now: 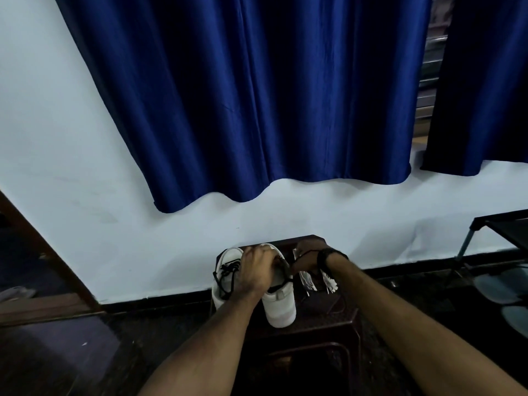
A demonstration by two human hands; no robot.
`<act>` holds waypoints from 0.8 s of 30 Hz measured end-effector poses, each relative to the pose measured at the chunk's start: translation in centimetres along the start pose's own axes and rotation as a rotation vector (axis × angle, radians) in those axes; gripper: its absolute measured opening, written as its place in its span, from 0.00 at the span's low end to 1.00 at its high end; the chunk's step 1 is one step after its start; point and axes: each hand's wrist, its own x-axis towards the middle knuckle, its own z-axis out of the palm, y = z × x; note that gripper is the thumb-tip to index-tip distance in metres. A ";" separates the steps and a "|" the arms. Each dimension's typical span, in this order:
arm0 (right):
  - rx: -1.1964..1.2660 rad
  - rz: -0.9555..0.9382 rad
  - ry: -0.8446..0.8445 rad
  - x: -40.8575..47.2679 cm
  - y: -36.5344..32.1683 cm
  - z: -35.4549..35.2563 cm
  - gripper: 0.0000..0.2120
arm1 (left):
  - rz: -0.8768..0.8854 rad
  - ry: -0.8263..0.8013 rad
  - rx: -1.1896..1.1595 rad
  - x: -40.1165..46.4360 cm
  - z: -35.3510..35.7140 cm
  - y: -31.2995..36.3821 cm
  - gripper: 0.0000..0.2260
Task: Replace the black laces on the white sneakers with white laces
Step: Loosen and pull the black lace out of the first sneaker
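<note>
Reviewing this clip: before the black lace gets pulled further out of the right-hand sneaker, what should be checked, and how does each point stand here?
1. Sneaker steadied: left hand rests on top of the right sneaker. Ok.
2. Lace gripped: right hand pinches the black lace. Ok.
3. Lace free of eyelets: hidden under the left hand. Cannot tell.
4. Left sneaker unlaced: black lace still on it. Not ok.
5. White laces within reach: pale bundles lie beside the sneakers on the stool, though blurred. Ok.
6. Sneakers seated on stool: right sneaker's heel overhangs the near edge. Not ok.
</note>
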 end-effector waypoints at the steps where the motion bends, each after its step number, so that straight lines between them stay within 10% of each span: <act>1: -0.009 -0.050 0.113 -0.1 -0.4 0.3 0.15 | 0.047 0.014 0.007 -0.1 0.1 -0.2 0.07; 7: 0.239 -0.022 0.404 0.0 -1.3 4.8 0.10 | 0.105 0.077 -0.096 -0.2 0.2 -0.7 0.06; 14: 0.477 0.049 0.545 0.2 -1.4 6.6 0.15 | -0.267 -0.142 -0.793 0.6 0.3 -1.4 0.09; 20: 0.570 0.081 0.607 0.2 -1.0 7.3 0.11 | 0.047 -0.319 -0.191 1.7 -1.9 -1.2 0.06; 24: 0.606 0.120 0.620 0.2 -1.1 7.6 0.08 | -0.390 -0.186 -1.004 1.4 -1.3 -1.0 0.09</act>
